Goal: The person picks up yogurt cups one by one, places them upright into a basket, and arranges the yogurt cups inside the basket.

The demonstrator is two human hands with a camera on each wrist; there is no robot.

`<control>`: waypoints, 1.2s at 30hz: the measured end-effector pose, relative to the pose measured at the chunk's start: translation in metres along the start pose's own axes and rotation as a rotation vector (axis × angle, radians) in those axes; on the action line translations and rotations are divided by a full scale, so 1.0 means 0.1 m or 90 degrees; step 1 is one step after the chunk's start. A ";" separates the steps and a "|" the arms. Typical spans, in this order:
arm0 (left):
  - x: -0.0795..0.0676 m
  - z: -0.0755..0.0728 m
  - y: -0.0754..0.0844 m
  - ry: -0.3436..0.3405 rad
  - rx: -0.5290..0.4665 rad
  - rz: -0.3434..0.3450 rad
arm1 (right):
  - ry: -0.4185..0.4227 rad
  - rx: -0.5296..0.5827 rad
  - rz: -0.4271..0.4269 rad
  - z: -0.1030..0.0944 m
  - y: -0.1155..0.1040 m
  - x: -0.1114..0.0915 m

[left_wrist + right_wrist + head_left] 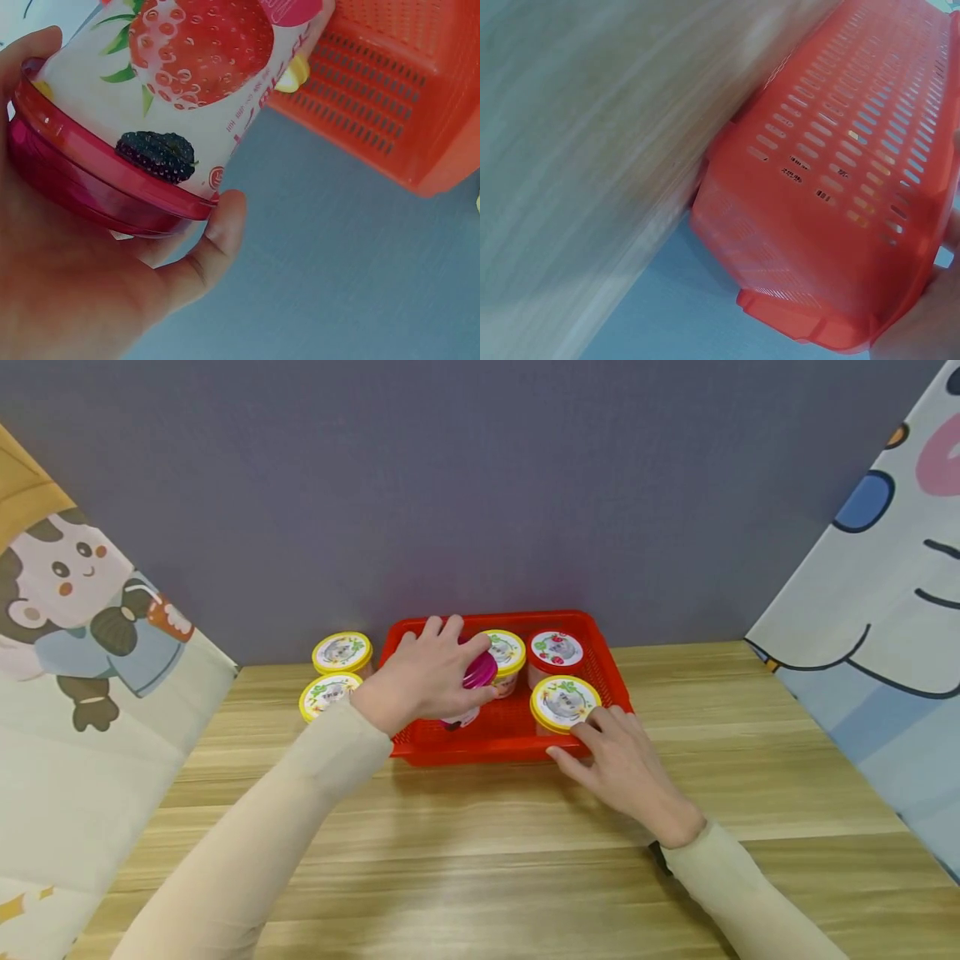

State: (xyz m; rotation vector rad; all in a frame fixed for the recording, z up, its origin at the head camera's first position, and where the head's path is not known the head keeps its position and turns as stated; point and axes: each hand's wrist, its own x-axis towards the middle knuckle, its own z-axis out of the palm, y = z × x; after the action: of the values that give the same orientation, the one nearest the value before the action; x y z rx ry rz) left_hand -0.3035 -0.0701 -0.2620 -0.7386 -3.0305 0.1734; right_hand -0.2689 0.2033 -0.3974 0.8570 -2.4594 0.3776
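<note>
In the head view, my left hand (423,677) grips a cup with a purple lid (481,670) over the left part of a red plastic basket (480,748). The left wrist view shows that cup's strawberry-and-blackberry print (202,52), with fingers and thumb round its lid end. My right hand (630,768) holds the basket's front right rim, thumb outside and fingers bent over it. Beside those fingers stands a yellow-lidded cup (566,702) in the basket. Behind it are a red-lidded cup (556,649) and another yellow-lidded cup (505,652). The right fingertips are partly hidden.
Left of the basket, two yellow-lidded cups (342,652) stand on the wooden table (465,860); my left forearm partly covers the nearer one. A grey partition (480,485) rises behind the basket, and printed panels (112,635) flank both sides.
</note>
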 end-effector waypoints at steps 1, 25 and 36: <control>0.02 0.02 0.00 -0.001 -0.002 0.001 | 0.001 0.000 0.000 0.00 0.00 0.00; 0.38 0.33 0.09 -0.106 -0.029 -0.044 | -0.007 -0.005 0.008 0.00 0.00 0.00; 0.44 0.40 0.22 -0.141 -0.033 -0.036 | -0.020 -0.010 0.014 -0.01 -0.02 0.00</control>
State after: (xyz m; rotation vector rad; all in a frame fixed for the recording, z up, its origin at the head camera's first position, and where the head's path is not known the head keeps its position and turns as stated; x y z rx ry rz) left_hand -0.3336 -0.0344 -0.3043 -0.6783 -3.2729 0.1886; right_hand -0.2673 0.2027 -0.3962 0.8354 -2.4987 0.3546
